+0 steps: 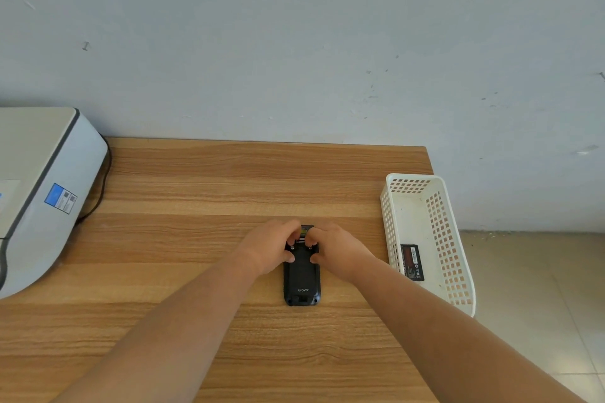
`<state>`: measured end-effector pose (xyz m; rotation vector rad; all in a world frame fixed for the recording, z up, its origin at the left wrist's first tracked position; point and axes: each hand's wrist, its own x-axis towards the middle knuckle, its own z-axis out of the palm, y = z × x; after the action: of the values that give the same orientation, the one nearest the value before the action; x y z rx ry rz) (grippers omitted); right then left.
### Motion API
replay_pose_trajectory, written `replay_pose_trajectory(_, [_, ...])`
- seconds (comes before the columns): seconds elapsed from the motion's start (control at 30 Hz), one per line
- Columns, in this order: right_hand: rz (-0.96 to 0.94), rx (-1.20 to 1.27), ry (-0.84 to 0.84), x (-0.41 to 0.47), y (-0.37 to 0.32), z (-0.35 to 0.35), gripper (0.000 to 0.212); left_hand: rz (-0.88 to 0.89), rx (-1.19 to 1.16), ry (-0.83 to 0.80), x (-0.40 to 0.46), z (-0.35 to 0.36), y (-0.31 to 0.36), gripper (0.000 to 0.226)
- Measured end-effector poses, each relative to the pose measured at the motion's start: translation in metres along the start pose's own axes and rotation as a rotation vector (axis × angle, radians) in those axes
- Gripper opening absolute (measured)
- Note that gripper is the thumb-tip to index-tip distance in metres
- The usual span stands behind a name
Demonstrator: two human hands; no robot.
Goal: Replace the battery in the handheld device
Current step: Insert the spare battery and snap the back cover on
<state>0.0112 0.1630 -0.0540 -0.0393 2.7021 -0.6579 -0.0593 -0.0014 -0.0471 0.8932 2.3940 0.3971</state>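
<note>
A black handheld device [301,278] lies face down on the wooden table [196,193], its back cover with a white logo toward me. My left hand [270,247] grips the device's far left side, thumb on the cover. My right hand [337,250] grips the far right side in the same way. The fingertips of both hands press at the far end of the cover, near two small screws. A black battery [412,262] with a red label lies in the white basket [456,265] to the right.
A white and grey printer [39,193] with a black cable stands at the table's left edge. The basket sits on the table's right edge, partly over the tiled floor [540,304]. A pale wall rises behind the table.
</note>
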Motion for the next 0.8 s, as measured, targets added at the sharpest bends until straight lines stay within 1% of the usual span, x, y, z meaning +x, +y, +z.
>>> replay_pose_trajectory(0.17, [-0.03,0.0,-0.02,0.003,0.0,-0.002,0.026,-0.005,0.007,-0.065,0.01,-0.003,0.003,0.036])
replay_pose_trajectory(0.33, [-0.021,-0.008,-0.059,0.008,0.0,-0.003,0.03,-0.015,-0.004,-0.093,0.014,-0.005,0.005,0.037])
replay_pose_trajectory(0.5, [0.001,0.004,-0.085,0.011,0.0,-0.003,0.032,-0.032,-0.041,-0.093,0.013,-0.006,0.006,0.038])
replay_pose_trajectory(0.67, [-0.016,-0.003,-0.103,0.014,-0.002,-0.006,0.032,-0.076,-0.076,-0.083,0.013,-0.007,0.009,0.035])
replay_pose_trajectory(0.8, [0.026,0.023,-0.104,0.014,-0.001,-0.003,0.032,-0.124,-0.161,-0.024,0.003,0.002,0.001,0.03])
